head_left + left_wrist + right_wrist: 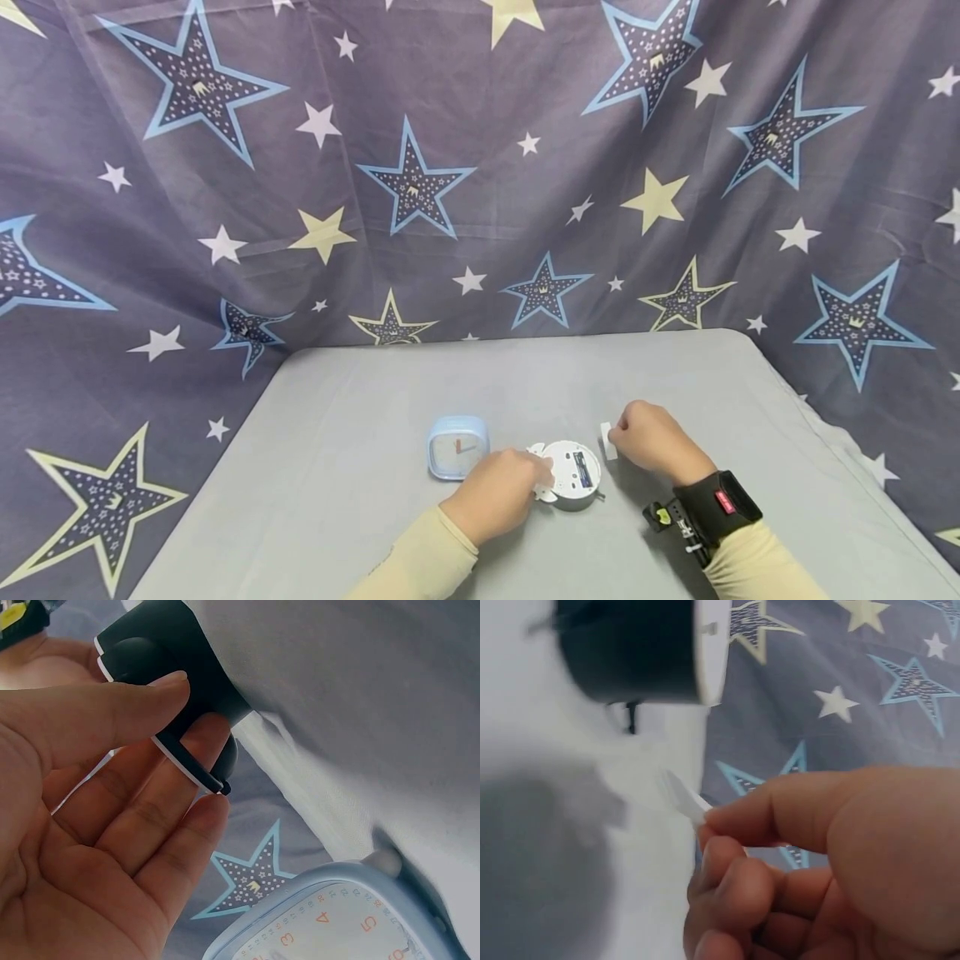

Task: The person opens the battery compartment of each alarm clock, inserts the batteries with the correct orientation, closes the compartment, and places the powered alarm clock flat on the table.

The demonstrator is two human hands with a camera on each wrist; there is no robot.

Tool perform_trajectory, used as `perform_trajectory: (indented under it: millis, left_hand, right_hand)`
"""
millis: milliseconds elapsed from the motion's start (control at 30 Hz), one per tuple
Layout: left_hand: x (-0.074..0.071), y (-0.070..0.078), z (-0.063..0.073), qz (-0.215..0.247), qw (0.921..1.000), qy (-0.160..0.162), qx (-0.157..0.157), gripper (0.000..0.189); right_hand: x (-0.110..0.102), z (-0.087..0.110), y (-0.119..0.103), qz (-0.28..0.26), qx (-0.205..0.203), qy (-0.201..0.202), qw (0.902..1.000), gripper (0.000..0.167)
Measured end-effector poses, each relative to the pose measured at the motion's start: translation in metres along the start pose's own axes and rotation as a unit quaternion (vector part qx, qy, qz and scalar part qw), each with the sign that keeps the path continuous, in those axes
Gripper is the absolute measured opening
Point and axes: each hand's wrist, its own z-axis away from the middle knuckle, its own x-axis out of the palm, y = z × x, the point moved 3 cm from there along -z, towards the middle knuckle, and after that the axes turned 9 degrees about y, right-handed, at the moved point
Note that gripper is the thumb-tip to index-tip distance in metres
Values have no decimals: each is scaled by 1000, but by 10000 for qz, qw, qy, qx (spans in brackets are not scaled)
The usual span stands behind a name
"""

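A round alarm clock (pixel 564 479) with a dark side wall and a white back lies back up, its ear-like trim toward the left. In its back, the battery slot shows a dark battery (pixel 582 469). My left hand (pixel 502 492) grips the trim end; the left wrist view has the thumb on one side of the dark body (pixel 187 656) and fingers on the other. To the right of the clock, my right hand (pixel 656 442) pinches a small flat white piece (pixel 681 796) between thumb and index finger, apart from the clock.
A light blue square alarm clock (pixel 458 450) stands just left of the left hand, dial facing up toward me. Grey cloth covers the table (pixel 360 417). Behind it hangs a star-patterned curtain (pixel 450 275). A black band (pixel 720 504) with a camera sits on the right wrist.
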Motion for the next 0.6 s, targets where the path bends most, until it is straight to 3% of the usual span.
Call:
perform_trajectory:
  millis: [200, 600]
  left_hand:
    - [-1, 0, 0, -24, 10000, -10, 10, 32]
    - [1, -1, 0, -9, 10000, 33, 28, 32]
  right_hand:
    - [-7, 4, -10, -381, -25, -208, 9991, 27]
    - [-10, 14, -21, -512, -397, -409, 9971, 33]
